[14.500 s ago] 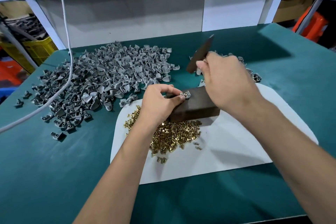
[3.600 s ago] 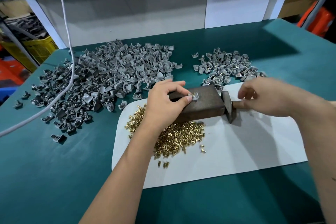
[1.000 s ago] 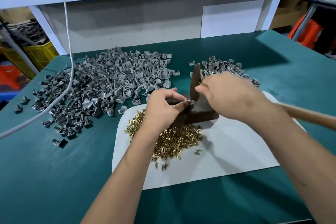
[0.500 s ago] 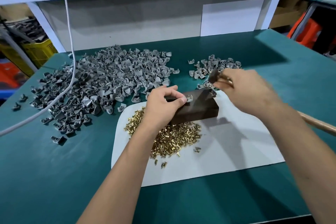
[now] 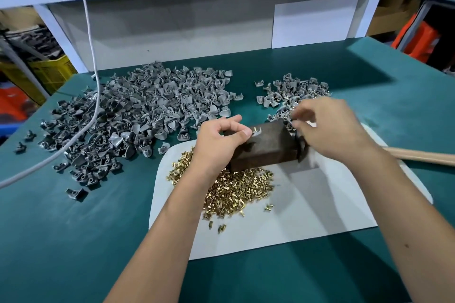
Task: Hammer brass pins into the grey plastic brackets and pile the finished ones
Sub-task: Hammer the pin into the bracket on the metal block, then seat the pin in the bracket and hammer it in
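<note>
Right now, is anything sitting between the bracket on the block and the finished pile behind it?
Only the right hand, which hovers over the block's far end. The bracket, pinched by the left hand, otherwise has bare block top, then green mat, before the finished pile.

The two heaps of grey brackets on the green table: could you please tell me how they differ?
The left heap is far bigger than the right heap and spreads wider. The left heap lies clear of both hands; the right hand overlaps the right heap's near edge. Both hold the same grey brackets, on the table.
</note>
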`<state>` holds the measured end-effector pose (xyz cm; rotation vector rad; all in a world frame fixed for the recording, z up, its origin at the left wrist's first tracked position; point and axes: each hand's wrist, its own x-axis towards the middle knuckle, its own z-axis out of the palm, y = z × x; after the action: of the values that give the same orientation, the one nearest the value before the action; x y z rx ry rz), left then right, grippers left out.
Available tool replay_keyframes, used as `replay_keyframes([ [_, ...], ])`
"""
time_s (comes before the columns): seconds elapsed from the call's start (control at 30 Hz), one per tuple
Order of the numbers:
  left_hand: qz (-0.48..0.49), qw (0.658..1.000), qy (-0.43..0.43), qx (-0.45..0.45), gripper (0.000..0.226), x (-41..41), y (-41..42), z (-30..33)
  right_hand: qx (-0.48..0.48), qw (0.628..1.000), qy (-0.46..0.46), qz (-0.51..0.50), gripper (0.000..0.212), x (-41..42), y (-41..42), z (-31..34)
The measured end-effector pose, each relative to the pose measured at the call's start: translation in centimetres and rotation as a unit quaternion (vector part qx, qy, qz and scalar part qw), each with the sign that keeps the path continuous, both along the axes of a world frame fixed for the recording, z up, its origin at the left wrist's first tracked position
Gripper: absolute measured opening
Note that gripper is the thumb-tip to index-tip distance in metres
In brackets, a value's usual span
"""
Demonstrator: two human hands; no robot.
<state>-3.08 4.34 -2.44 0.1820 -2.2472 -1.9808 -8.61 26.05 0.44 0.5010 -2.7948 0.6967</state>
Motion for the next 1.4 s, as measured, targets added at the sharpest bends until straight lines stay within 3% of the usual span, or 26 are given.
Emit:
replay_keyframes([
  [0.13, 0.003, 1.0, 0.011, 0.002, 0.029, 0.2, 0.1, 0.3, -0.058, 0.986, -0.001, 0.155, 0.026, 1.1, -2.7, 0.0],
  [0.2, 0.008, 1.0, 0.014, -0.006, 0.028, 0.2, 0.0, 0.4, -0.068, 0.984, 0.004, 0.165, 0.031, 1.3, -3.0, -0.6],
  [0.4, 0.015, 0.998, 0.025, -0.047, 0.025, 0.0, -0.3, 0.3, -0.077, 0.979, 0.088, 0.165, 0.016, 1.2, -3.7, -1.6],
  [0.53, 0.094, 0.991, 0.042, -0.086, 0.013, -0.4, -1.0, 0.1, -0.089, 0.984, 0.12, 0.101, 0.023, 1.0, -3.8, -2.2],
  [0.67, 0.223, 0.934, 0.037, -0.275, 0.014, 0.0, -3.3, 0.3, -0.098, 0.987, 0.121, -0.027, 0.017, 0.2, -2.7, -2.7],
  [0.77, 0.296, 0.89, -0.026, -0.345, 0.015, 0.2, -5.6, 0.1, -0.133, 0.983, 0.07, -0.104, 0.02, -0.2, -2.2, -3.0],
  [0.87, 0.328, 0.844, -0.092, -0.415, 0.023, 0.3, -7.1, -0.1, -0.158, 0.98, 0.036, -0.117, 0.035, -0.1, -2.1, -3.1],
  [0.93, 0.327, 0.826, -0.13, -0.441, 0.022, 0.4, -7.7, -0.3, -0.172, 0.98, 0.024, -0.092, 0.05, 0.2, -2.1, -3.0],
  [1.03, 0.308, 0.831, -0.147, -0.44, 0.02, 0.5, -8.1, -0.6, -0.138, 0.988, 0.043, -0.05, 0.056, 0.6, -2.5, -3.0],
  [1.2, 0.292, 0.853, -0.129, -0.414, 0.028, 0.6, -7.9, -0.5, -0.096, 0.977, 0.155, 0.11, 0.029, 3.0, -4.6, -2.3],
  [1.3, 0.292, 0.868, -0.11, -0.385, 0.035, 0.6, -8.2, -0.3, -0.014, 0.951, 0.178, 0.253, 0.024, 5.5, -7.3, -2.1],
  [1.4, 0.309, 0.869, -0.105, -0.372, 0.035, 0.5, -8.5, -0.2, 0.128, 0.926, 0.159, 0.317, 0.025, 7.0, -9.9, -2.5],
])
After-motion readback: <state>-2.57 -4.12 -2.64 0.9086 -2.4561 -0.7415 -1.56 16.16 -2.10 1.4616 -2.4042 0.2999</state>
